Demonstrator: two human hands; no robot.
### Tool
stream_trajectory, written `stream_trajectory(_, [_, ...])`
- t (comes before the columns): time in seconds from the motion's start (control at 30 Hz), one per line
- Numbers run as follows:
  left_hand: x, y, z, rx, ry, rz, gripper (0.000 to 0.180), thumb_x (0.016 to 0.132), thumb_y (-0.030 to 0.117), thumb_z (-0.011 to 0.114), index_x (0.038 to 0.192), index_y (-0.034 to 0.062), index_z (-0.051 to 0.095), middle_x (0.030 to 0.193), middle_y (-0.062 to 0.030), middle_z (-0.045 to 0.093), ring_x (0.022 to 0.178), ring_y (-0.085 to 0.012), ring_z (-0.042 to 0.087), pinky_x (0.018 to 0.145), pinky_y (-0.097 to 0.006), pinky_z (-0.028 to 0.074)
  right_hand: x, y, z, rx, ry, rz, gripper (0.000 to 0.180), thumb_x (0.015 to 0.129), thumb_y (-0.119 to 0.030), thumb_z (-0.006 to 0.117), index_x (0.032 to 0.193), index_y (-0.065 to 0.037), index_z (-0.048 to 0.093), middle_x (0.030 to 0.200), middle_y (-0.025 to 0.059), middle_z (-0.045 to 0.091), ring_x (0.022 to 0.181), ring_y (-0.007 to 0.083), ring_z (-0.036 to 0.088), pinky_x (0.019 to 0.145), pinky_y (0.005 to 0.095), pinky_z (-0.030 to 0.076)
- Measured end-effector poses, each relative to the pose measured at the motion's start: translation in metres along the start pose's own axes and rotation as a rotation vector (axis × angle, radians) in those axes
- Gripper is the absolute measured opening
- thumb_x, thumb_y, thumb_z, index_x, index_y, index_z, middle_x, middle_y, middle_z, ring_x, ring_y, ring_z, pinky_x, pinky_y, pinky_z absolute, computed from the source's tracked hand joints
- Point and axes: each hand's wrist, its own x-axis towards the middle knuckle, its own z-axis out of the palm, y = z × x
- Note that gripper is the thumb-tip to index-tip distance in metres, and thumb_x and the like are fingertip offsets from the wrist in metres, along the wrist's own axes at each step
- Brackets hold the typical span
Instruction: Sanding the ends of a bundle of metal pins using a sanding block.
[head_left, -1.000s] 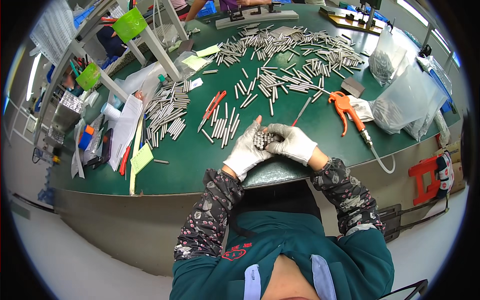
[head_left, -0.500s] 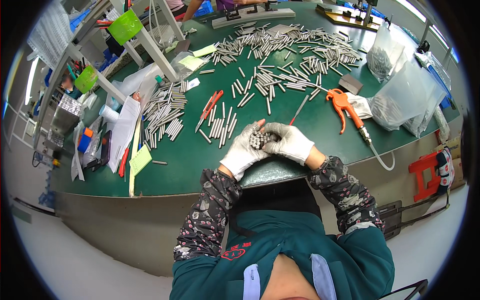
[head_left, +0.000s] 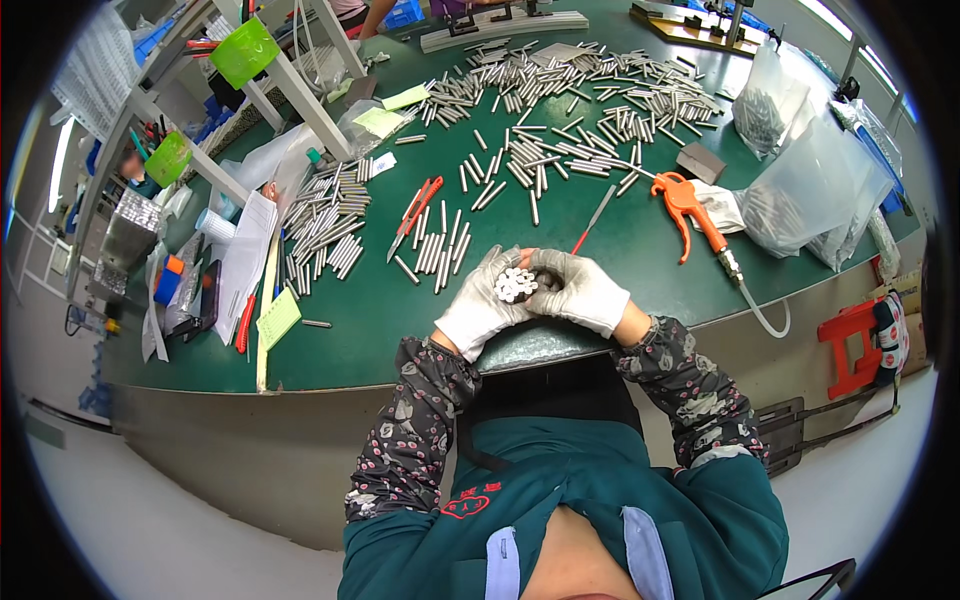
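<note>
Both gloved hands meet at the near edge of the green table (head_left: 640, 250), just below the centre of the view: the left hand (head_left: 478, 312) and the right hand (head_left: 585, 292) are cupped together and closed around a bundle of short metal rods (head_left: 516, 285), whose round ends face up between the fingers. At twelve o'clock from the hands a small row of rods (head_left: 440, 252) lies flat on the table, with a red-handled tool (head_left: 413, 215) just beside it at eleven o'clock and a thin red-tipped stick (head_left: 592, 220) at one o'clock. Farther out at twelve o'clock a wide scatter of loose rods (head_left: 570, 100) covers the far part of the table. At ten o'clock another heap of rods (head_left: 325, 222) lies beside white papers (head_left: 245, 255) and a yellow-green note (head_left: 277, 318). At two o'clock an orange air blow gun (head_left: 692, 205) rests on the table, its hose trailing over the near edge. As for containers, clear plastic bags (head_left: 815, 190) stand at two to three o'clock near the right rim; the farther bag (head_left: 765, 105) holds a dark mass that looks like more rods, while what the nearer ones hold cannot be told. Green trays (head_left: 243, 50) sit on a white frame at ten to eleven o'clock; their contents are not clear.
</note>
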Motion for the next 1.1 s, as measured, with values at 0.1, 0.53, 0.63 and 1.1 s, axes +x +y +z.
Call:
stream_trajectory(0.1, [0.000,0.003,-0.001,0.123,-0.041,0.022,0.066,0.062,0.001,0.075,0.119,0.0035,0.043,0.108,-0.0026,0.055,0.097,-0.0121,0.053,0.086,-0.025,0.043,-0.002,-0.003,0.000,-0.022,0.000,0.023,0.046,0.070,-0.001,0.065,0.112,0.003,0.049,0.087,-0.0020,0.053,0.072,0.0036,0.046,0.067,0.0174,0.042])
stream_trajectory(0.53, [0.005,0.011,0.015,-0.051,0.045,0.055,0.066,0.062,0.017,0.076,0.119,0.0048,0.044,0.106,-0.0027,0.059,0.098,-0.0133,0.054,0.098,-0.029,0.032,0.000,-0.012,-0.003,-0.054,0.013,0.029,0.041,0.068,-0.004,0.065,0.106,0.002,0.051,0.077,-0.0017,0.051,0.067,0.0053,0.046,0.063,0.0187,0.042])
stream_trajectory(0.63, [0.009,0.000,0.012,0.313,0.089,0.092,0.055,0.063,0.016,0.072,0.112,0.0039,0.050,0.102,-0.0094,0.059,0.095,-0.0213,0.054,0.086,-0.030,0.040,-0.004,-0.027,-0.007,-0.353,-0.019,0.059,0.046,0.067,-0.011,0.066,0.109,0.000,0.050,0.077,0.0016,0.053,0.068,0.0075,0.049,0.065,0.0210,0.044])
stream_trajectory(1.1, [0.000,-0.016,0.007,0.247,0.143,0.019,0.038,0.057,0.011,0.069,0.090,0.0069,0.051,0.079,-0.0028,0.058,0.080,-0.0204,0.056,0.105,-0.036,0.024,0.021,-0.066,-0.159,-1.407,0.769,0.182,0.051,0.068,-0.037,0.060,0.111,-0.009,0.053,0.110,0.0160,0.054,0.104,0.0302,0.049,0.084,0.0396,0.042])
